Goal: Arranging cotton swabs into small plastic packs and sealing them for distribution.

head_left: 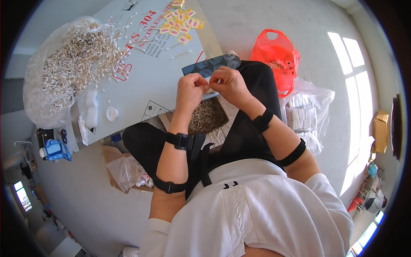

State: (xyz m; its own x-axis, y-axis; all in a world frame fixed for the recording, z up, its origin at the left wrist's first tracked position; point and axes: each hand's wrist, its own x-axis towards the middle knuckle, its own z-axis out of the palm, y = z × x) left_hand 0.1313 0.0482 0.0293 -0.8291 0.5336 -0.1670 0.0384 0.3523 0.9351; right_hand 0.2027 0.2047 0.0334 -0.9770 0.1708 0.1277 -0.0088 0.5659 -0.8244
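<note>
My left hand and my right hand meet above my lap by the table's edge. Thumbs and fingertips are pinched together on both. What lies between them is too small to make out. Just beyond the hands is a dark blue translucent strip with round shapes along it. Below them, between my knees, an open box holds many thin cotton swabs. On the table, a large heap of cotton swabs spills from a clear plastic bag.
Small yellow-and-white packets lie at the table's far end. A white round lid sits at the near left. On the floor to the right are a red plastic bag and a clear bag of white packs. A cardboard box stands lower left.
</note>
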